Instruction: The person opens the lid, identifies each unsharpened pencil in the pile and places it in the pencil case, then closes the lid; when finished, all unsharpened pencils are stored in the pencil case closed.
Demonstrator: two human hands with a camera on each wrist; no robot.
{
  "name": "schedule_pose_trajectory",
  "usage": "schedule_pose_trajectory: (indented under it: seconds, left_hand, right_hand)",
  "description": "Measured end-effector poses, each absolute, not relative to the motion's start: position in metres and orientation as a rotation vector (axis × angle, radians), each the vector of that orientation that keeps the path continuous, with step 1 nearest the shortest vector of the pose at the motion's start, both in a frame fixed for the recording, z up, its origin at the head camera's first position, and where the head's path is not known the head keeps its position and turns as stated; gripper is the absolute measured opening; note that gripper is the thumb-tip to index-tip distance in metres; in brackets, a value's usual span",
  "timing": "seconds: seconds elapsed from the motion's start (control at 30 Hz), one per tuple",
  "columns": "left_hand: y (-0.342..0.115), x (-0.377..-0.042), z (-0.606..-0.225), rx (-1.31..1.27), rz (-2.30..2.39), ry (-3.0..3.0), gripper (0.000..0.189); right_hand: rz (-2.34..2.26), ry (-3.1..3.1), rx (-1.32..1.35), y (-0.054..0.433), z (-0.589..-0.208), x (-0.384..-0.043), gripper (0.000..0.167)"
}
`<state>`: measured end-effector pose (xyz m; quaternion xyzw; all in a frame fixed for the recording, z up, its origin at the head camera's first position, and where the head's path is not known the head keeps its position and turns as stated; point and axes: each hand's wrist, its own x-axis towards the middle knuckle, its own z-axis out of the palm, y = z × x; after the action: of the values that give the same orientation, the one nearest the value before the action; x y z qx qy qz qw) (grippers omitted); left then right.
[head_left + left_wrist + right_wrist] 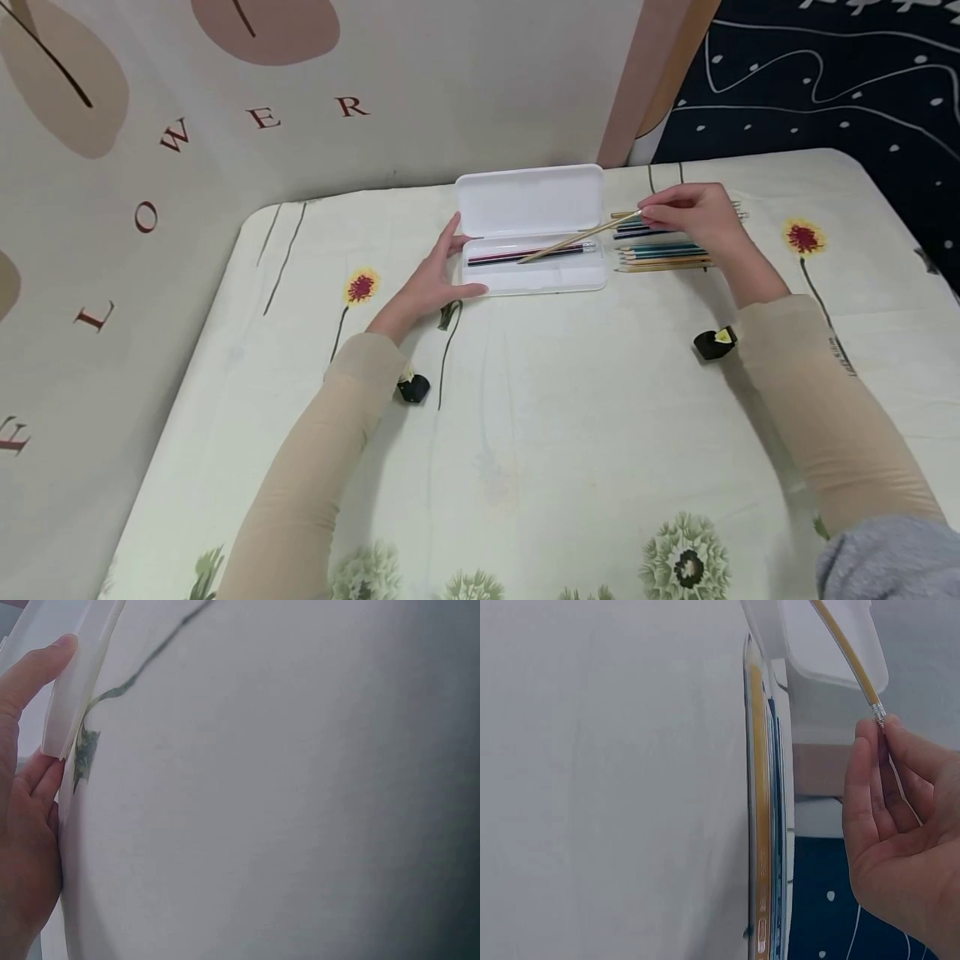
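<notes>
An open white pencil case (530, 286) lies near the far edge of the table, its lid (529, 202) tipped back. My left hand (432, 279) grips the case's left end, thumb (64, 651) on the front wall and fingers around the end. Between the thumb and fingertips of my right hand (699, 215) is a yellow pencil (581, 239), pinched at its metal-banded end. It slants down to the left, its far end over the tray. Dark and reddish pencils (525, 255) lie inside the case.
Right of the case lie rows of teal and yellow pencils (663, 257), beneath and beside my right hand. Black objects sit by each wrist, one on the left (413, 388) and one on the right (715, 342). A flower-patterned cloth (540, 433) covers the table; a wall hanging (420, 108) stands behind.
</notes>
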<state>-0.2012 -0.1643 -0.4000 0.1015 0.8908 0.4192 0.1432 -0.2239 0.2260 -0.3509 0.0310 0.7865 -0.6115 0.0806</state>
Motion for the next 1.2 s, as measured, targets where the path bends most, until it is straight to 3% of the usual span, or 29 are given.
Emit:
schedule_pose_trajectory:
  seconds: [0.43, 1.2]
  left_hand:
    - [-0.164, -0.200, -0.398, 0.299, 1.212, 2.567, 0.119]
    - [-0.164, -0.200, -0.399, 0.296, 1.217, 2.568, 0.120]
  right_hand:
    - [-1.501, 2.514, -0.153, 0.202, -0.355, -0.222, 0.025]
    - [-1.351, 2.525, -0.220, 0.186, -0.357, -0.224, 0.026]
